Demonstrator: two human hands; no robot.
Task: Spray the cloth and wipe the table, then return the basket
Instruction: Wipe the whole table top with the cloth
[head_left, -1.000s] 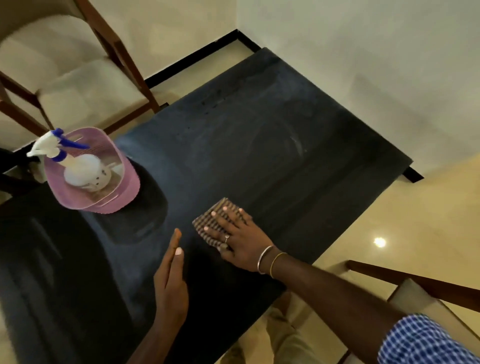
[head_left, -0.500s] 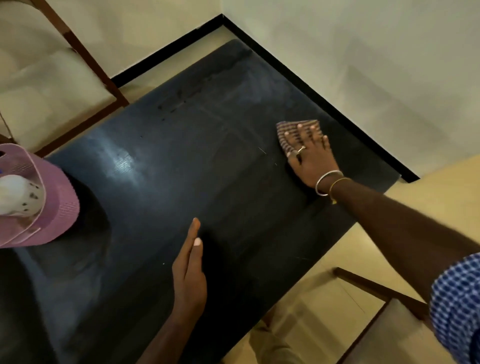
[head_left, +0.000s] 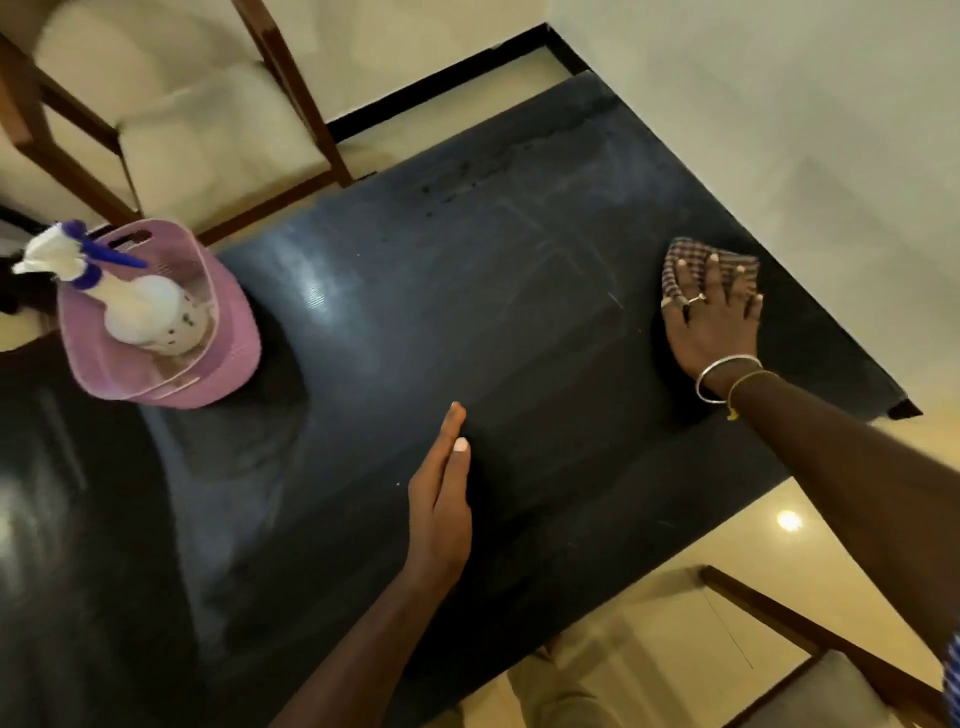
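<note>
A folded checked cloth (head_left: 683, 260) lies near the far right edge of the black table (head_left: 467, 322). My right hand (head_left: 714, 317) presses flat on the cloth, fingers spread over it. My left hand (head_left: 441, 499) rests edge-down on the table near the front, fingers straight and together, holding nothing. At the left stands a pink basket (head_left: 228, 353) on the table, with a white spray bottle (head_left: 145, 317) with a blue trigger lying inside it.
A wooden chair with a cream cushion (head_left: 197, 130) stands behind the table at the upper left. Another chair (head_left: 810, 644) shows at the lower right. A white wall (head_left: 779, 130) runs close along the table's right edge.
My right hand slid the cloth from the table's middle out to the far right edge, where it now stays. The view swung back left, bringing the basket fully into sight. My left hand stayed put.
</note>
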